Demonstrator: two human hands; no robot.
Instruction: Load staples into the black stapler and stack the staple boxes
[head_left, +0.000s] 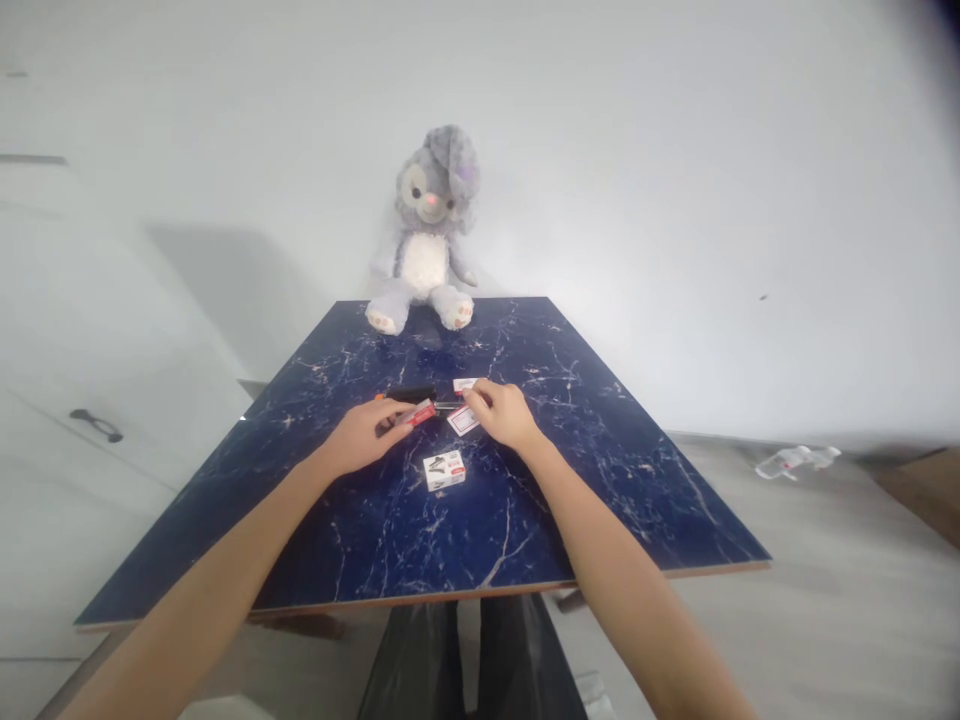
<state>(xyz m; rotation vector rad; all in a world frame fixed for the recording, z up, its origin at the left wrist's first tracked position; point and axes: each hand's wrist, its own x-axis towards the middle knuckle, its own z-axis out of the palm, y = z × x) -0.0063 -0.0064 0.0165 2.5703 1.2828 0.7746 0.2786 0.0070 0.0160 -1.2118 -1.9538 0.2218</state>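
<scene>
Over the middle of the blue table, my left hand (369,432) is closed around a small red and black object (417,412) with pale lettering. A thin silver strip (448,406) shows between this object and my right hand (502,411). The right fingers are pinched together; what they hold is too small to make out. Under and beside them lies a white card or flat box with a red border (463,421), and a similar red-and-white piece (466,384) is just behind. A dark elongated item (409,394) with an orange end lies beyond my left fingers.
A small white box (444,470) with a dark printed picture rests nearer me on the marbled blue table (480,545). At the back edge sits a grey plush toy (426,262) against the white wall. Clear plastic packaging (795,460) and a brown carton (926,490) are on the floor to the right.
</scene>
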